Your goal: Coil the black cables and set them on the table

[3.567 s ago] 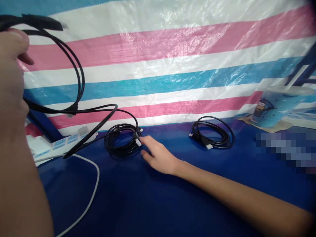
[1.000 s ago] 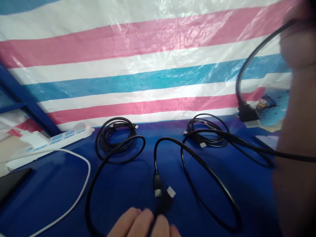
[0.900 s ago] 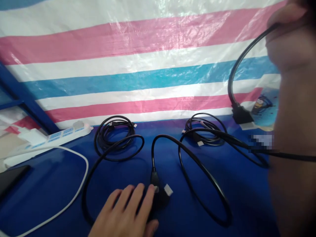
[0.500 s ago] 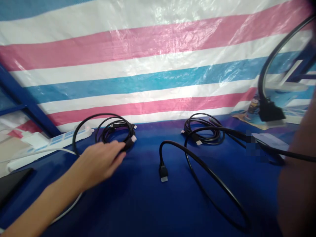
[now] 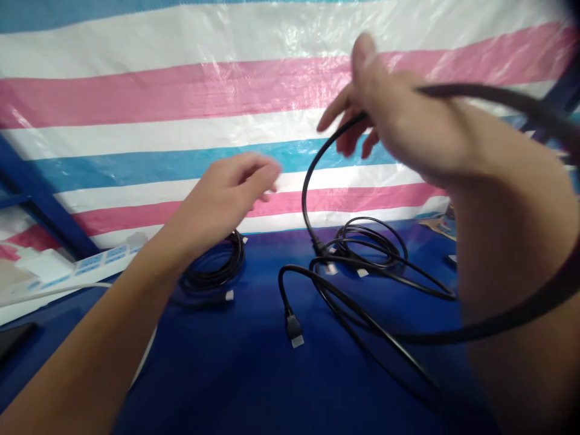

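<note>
My hands raised over the counter point(image 5: 235, 374), one holding a cable point(image 5: 308, 181).
My right hand point(image 5: 399, 121) grips the black cable, which loops down to the blue counter; my left hand point(image 5: 231, 193) hovers loosely open, empty, above a coil point(image 5: 212, 272).

A long black cable point(image 5: 312, 181) is held raised in the right hand point(image 5: 399, 121), looped round that forearm, with one plug point(image 5: 294, 331) lying on the dark blue tabletop point(image 5: 244, 374). The left hand point(image 5: 226, 193) is held in the air with fingers loose, above a coiled black cable point(image 5: 212, 272). Another black coil point(image 5: 371, 244) lies beyond, before a striped pink, white and blue plastic sheet point(image 5: 181, 96).
</note>
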Motion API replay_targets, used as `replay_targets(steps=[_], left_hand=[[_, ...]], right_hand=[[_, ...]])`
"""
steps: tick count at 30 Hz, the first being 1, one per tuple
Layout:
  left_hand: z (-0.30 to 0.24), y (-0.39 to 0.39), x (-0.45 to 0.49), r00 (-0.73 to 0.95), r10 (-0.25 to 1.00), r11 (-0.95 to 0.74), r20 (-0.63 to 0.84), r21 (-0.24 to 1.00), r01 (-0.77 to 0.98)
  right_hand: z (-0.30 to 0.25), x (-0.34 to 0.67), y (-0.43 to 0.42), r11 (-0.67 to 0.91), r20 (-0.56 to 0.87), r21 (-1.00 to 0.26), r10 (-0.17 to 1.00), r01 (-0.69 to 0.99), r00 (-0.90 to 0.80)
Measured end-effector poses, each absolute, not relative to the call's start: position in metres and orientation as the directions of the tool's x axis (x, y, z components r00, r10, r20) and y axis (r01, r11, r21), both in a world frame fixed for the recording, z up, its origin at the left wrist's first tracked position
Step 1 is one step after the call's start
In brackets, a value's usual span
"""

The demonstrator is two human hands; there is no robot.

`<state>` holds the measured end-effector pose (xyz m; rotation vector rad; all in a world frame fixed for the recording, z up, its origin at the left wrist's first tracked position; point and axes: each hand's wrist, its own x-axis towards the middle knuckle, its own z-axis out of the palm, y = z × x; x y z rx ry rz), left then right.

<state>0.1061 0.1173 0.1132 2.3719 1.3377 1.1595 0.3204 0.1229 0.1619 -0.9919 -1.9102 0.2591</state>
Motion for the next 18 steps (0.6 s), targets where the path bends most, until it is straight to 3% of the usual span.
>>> replay_targets(steps=[2, 3, 5, 8, 10, 14, 18], left_hand=[[0.13, 0.11, 0.129, 0.385, 0.75, -0.66, 0.539, 0.562, 0.499], [0.134, 0.109, 0.137, 0.396, 0.741, -0.671, 0.542, 0.569, 0.475], [0.136, 0.111, 0.146, 0.294, 0.725, -0.667, 0.623, 0.527, 0.527], [0.131, 0.12, 0.145, 0.042, 0.608, -0.647, 0.793, 0.465, 0.604], [0.13, 0.123, 0.141, 0.008, 0.61, -0.688, 0.792, 0.525, 0.501], [0.136, 0.121, 0.133, 0.202, 0.819, -0.566, 0.538, 0.816, 0.122], [0.14, 0.127, 0.113, 0.039, 0.926, -0.376, 0.376, 0.927, -0.001]], right_hand=[[0.158, 0.318, 0.124, 0.703, 0.621, -0.409, 0.682, 0.582, -0.386], [0.157, 0.318, 0.124, 0.735, 0.647, -0.421, 0.654, 0.532, -0.391], [0.157, 0.32, 0.124, 0.799, 0.728, -0.519, 0.599, 0.304, -0.334], [0.158, 0.321, 0.121, 0.84, 0.806, -0.543, 0.519, -0.002, -0.285], [0.157, 0.319, 0.117, 0.821, 0.79, -0.564, 0.505, -0.089, -0.349], [0.15, 0.308, 0.119, 0.61, 0.619, -0.759, 0.572, -0.226, -0.538], [0.149, 0.297, 0.121, 0.28, 0.423, -0.902, 0.723, -0.328, -0.547]])
